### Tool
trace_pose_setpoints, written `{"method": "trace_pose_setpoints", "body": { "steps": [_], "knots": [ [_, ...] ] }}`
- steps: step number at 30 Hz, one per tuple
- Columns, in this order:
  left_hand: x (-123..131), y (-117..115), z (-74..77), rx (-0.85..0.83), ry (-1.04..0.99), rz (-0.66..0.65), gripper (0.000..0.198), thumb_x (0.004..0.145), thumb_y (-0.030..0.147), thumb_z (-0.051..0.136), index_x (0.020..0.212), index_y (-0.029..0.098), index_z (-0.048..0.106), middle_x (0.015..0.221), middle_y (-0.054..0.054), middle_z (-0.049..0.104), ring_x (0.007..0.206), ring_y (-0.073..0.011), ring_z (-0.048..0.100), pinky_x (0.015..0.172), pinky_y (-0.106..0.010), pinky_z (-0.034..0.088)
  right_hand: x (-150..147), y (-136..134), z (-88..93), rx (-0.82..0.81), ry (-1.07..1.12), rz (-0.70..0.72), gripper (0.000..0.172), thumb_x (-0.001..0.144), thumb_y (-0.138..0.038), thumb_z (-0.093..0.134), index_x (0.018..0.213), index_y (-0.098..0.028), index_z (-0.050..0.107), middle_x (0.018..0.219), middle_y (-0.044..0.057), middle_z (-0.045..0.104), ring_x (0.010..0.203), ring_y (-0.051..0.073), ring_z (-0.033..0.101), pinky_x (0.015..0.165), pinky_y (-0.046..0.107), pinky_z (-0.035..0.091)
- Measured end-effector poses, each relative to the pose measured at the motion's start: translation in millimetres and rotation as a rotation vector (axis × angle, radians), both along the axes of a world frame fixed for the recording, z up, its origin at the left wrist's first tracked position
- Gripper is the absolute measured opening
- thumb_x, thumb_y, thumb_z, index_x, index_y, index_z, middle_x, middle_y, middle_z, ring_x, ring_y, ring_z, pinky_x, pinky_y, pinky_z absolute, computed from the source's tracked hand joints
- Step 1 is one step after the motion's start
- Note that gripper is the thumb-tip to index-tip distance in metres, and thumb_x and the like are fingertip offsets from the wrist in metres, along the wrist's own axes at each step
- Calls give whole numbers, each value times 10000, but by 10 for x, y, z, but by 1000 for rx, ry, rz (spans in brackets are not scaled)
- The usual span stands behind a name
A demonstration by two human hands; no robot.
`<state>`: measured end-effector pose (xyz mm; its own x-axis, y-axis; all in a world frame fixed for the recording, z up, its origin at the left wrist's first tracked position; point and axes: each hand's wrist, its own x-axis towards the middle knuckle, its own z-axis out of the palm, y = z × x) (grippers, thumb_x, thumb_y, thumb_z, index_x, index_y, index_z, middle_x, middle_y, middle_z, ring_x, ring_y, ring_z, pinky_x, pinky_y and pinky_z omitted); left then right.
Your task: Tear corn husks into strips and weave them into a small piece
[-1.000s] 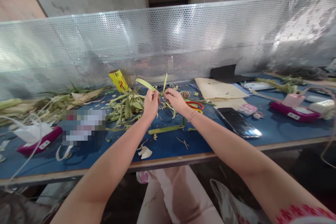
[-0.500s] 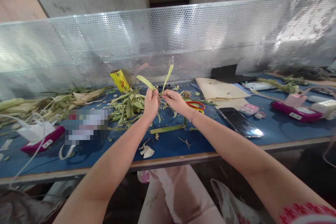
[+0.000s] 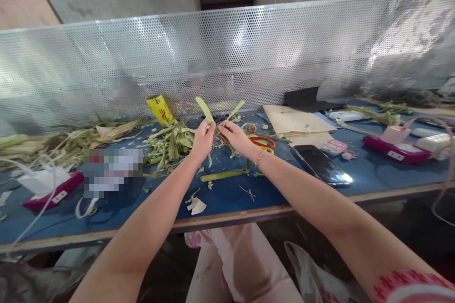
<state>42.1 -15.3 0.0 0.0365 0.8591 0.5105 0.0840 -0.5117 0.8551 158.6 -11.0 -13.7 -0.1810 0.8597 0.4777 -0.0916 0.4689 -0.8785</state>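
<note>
Over the middle of the blue table, my left hand [image 3: 204,139] is closed on a pale green leaf strip [image 3: 204,108] that sticks up above the fingers. Close beside it, my right hand [image 3: 232,135] pinches a second, narrower leaf strip [image 3: 236,110], which leans up to the right. Whether the two strips join between the fingertips I cannot tell. A heap of cut green leaf pieces [image 3: 174,144] lies left of my left hand. Scissors with red and yellow handles [image 3: 263,142] rest partly behind my right wrist. A longer green strip [image 3: 223,175] lies flat below the hands.
A yellow tube [image 3: 160,109] leans by the perforated metal screen [image 3: 142,57]. To the right are brown paper [image 3: 293,120], a black phone [image 3: 322,164], a pink earphone case [image 3: 334,147] and a purple power strip [image 3: 398,150]. Another power strip [image 3: 53,194] with cables sits left.
The strip in my left hand has swung more upright, while the one in my right hand has tipped further right and lower. Both hands stay close together.
</note>
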Motion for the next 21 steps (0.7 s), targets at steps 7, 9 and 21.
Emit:
{"method": "trace_pose_setpoints", "body": {
  "steps": [7, 9, 21],
  "knots": [
    [18, -65, 56, -183, -10, -121, 267, 816, 349, 470, 664, 202, 308, 444, 105, 190, 326, -27, 169, 372, -170, 119, -44, -18, 14, -107, 75, -16, 205, 760, -368, 534, 705, -211, 414, 518, -69, 401, 406, 63, 351, 404, 207, 268],
    [35, -82, 57, -167, -39, -132, 256, 821, 353, 464, 680, 202, 313, 462, 103, 188, 336, -24, 167, 373, -168, 126, -62, -20, 17, -98, 87, -64, 183, 776, -342, 511, 704, -213, 402, 514, -70, 378, 416, 65, 330, 406, 207, 242],
    [86, 9, -116, 20, -189, 121, 236, 815, 390, 464, 718, 207, 351, 527, 66, 290, 422, -56, 306, 402, -194, 229, -116, -52, 4, 83, 33, -210, 141, 817, -309, 406, 716, -219, 365, 574, -46, 347, 538, 98, 359, 504, 233, 293]
  ]
}}
